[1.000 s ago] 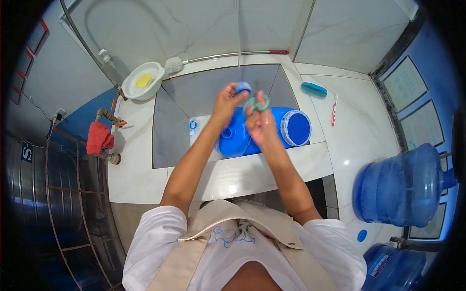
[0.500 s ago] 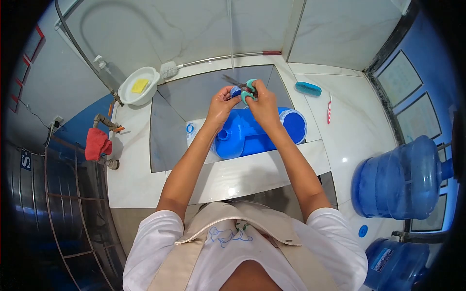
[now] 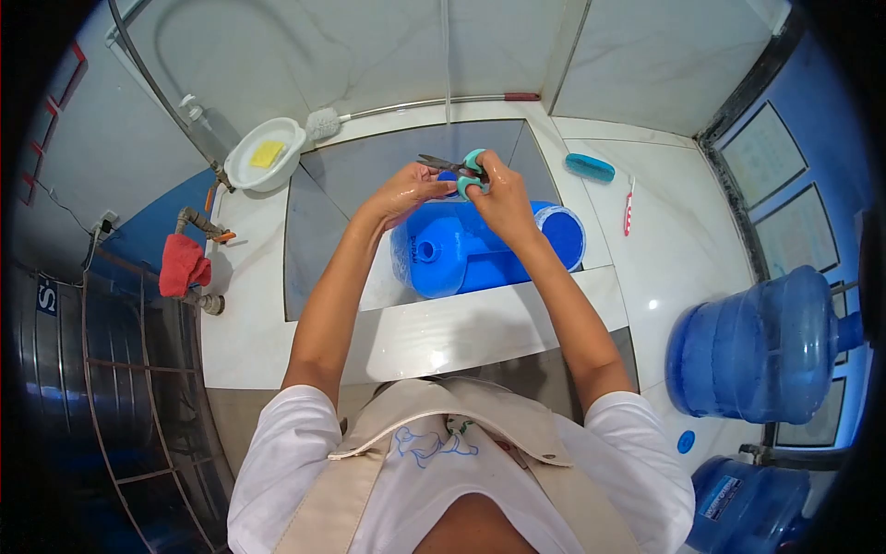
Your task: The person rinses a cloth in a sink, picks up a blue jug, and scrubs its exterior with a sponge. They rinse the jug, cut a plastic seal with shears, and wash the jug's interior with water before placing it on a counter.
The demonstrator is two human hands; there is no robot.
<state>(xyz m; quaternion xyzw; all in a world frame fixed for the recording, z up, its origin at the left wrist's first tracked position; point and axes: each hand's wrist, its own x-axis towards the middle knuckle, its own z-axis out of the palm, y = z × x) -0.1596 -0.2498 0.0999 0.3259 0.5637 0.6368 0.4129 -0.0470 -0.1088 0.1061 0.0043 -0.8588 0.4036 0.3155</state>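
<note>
The scissors (image 3: 454, 167), with dark metal blades and mint-green handles, sit in the right hand (image 3: 501, 187), tips pointing toward the person's left and one handle loop farther from the body than the other. The cap (image 3: 448, 178), small, round and blue, is pinched in the left hand's (image 3: 406, 197) fingers, just beside the blades; whether they touch it cannot be told.

Only thing I can actually make out is a white "S" on the dark blue sign (image 3: 47, 297) on the metal tank (image 3: 60, 369), left of the sink (image 3: 314, 222). The water bottle (image 3: 771, 503) right of it has a label (image 3: 721, 499), too blurry to read.
</note>
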